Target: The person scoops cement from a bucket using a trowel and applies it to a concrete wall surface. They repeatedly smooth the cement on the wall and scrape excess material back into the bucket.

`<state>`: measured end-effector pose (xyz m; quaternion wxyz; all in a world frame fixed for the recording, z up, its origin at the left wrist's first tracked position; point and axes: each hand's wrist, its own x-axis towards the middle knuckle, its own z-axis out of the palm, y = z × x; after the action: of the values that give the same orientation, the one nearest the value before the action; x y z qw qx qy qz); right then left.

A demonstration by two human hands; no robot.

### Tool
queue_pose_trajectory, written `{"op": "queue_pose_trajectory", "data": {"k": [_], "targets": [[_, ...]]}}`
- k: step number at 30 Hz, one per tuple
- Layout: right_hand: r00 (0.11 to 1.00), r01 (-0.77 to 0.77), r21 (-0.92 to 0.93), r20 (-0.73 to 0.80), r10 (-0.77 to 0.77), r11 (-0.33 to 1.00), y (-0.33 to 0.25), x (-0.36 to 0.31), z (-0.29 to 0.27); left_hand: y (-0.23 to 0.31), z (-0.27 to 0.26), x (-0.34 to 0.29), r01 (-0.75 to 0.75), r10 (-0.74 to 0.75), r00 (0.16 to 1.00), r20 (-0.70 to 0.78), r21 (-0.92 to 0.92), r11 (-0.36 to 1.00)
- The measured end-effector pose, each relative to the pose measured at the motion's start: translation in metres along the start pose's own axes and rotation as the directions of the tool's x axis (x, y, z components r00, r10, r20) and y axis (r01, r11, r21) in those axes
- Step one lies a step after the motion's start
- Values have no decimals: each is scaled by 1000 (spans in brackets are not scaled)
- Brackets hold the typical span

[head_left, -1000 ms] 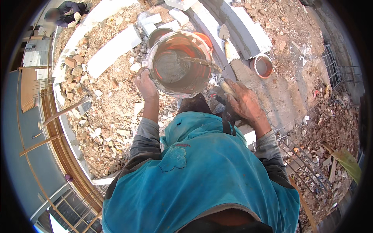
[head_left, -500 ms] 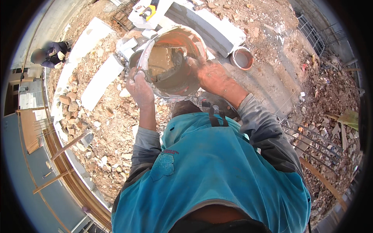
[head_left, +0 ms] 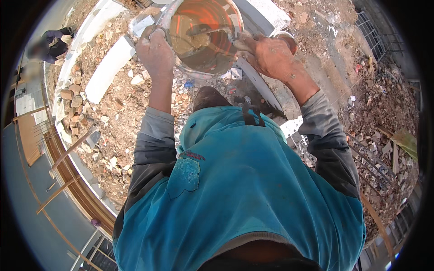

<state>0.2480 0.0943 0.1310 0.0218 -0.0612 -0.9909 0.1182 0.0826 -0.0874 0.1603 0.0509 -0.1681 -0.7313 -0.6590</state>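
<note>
The orange bucket (head_left: 212, 9) is at twelve o'clock, with mortar (head_left: 194, 44) inside. The left hand (head_left: 156, 53) has its grip clamped on the rim at nine o'clock. At three o'clock the right hand (head_left: 266, 56) curls its grip around the trowel (head_left: 208, 30) (the handle itself is hidden in the fist), which reaches into the bucket. A white block (head_left: 110, 70) lies on rubble (head_left: 115, 117) at ten o'clock.
</note>
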Motion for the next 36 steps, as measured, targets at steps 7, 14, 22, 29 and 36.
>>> {"op": "queue_pose_trajectory", "data": {"k": [7, 14, 22, 29, 36], "targets": [[983, 31, -427, -152, -106, 904, 18, 47, -19, -9, 7, 30, -288, 291, 955, 55, 401, 870], [986, 133, -280, 132, -99, 951, 20, 46, -18, 27, 2, 23, -225, 230, 969, 85, -63, 972], [975, 207, 269, 17, -220, 940, 6, 47, 22, 50, -33, 26, -113, 192, 954, 231, -316, 942], [959, 283, 688, -193, -207, 669, -44, 62, 71, 28, -52, 18, -118, 147, 973, 179, -165, 979], [994, 86, 874, -108, 17, 478, -44, 45, 154, -70, -65, 1, 103, -102, 995, 10, -36, 994]]}}
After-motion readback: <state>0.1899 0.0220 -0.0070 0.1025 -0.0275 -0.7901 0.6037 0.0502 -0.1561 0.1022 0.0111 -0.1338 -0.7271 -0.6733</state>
